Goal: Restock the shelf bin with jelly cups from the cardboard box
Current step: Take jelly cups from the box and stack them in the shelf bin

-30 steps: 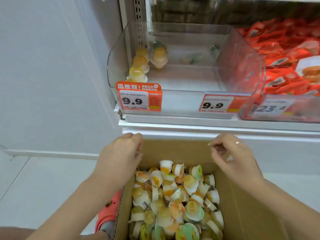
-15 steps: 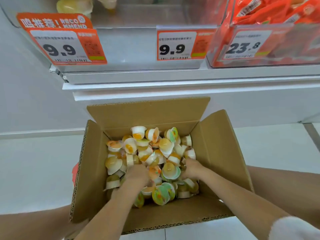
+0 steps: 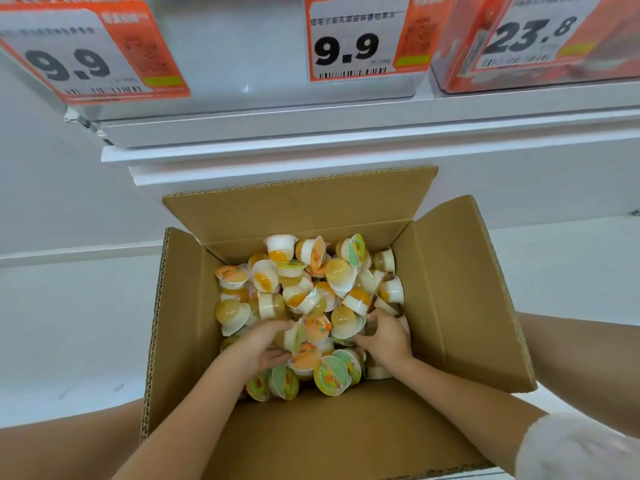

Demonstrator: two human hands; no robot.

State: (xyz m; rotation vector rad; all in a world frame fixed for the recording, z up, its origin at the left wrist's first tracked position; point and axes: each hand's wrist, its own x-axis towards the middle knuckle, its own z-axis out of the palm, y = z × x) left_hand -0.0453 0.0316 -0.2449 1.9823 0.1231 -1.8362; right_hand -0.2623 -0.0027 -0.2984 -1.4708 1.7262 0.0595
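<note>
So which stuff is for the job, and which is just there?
For the job: brown cardboard box; heap of small plastic jelly cups; left hand; right hand.

Just there: orange 9.9 price tags; orange 23.8 price tag; white shelf edge.

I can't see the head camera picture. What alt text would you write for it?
Two bare hands, the left hand and right hand, dig into a heap of jelly cups inside an open cardboard box, fingers curled among the cups. Above the box, a white shelf edge carries orange price tags reading 9.9, 9.9 and 23.8.
</note>
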